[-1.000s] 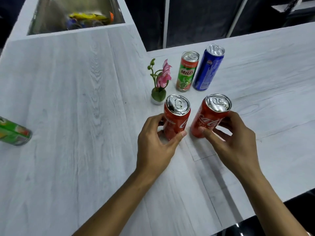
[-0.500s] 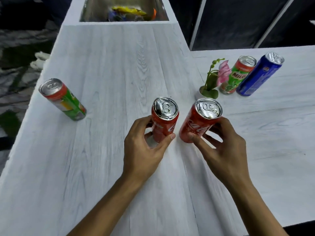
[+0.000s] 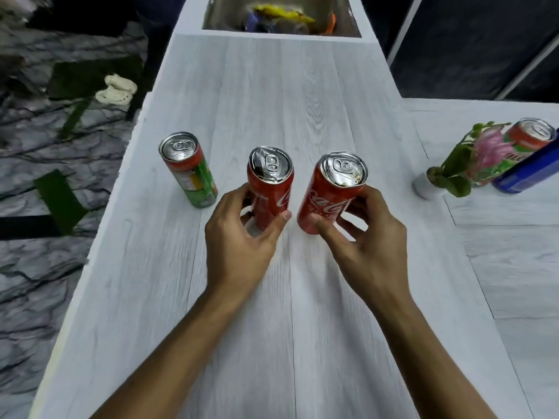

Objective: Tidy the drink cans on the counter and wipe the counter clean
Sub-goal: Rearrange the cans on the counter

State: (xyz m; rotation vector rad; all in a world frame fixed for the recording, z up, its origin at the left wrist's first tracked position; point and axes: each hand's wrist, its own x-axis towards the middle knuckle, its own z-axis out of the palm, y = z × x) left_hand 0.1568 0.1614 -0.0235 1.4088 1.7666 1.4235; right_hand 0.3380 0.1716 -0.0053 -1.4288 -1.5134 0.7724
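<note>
White wood-grain worktop (image 3: 272,313).
- Far left: green-and-red can (image 3: 189,169), upright, near the edge.
- Centre: left hand (image 3: 239,240), fingers and thumb curled round the left red cola can (image 3: 270,189).
- Just beside it: right hand (image 3: 363,237), wrapped likewise round the right red cola can (image 3: 331,195), which is tilted.
- Far right: potted flower (image 3: 462,167), red-and-green can (image 3: 520,143) and blue can (image 3: 529,173), clustered.
</note>
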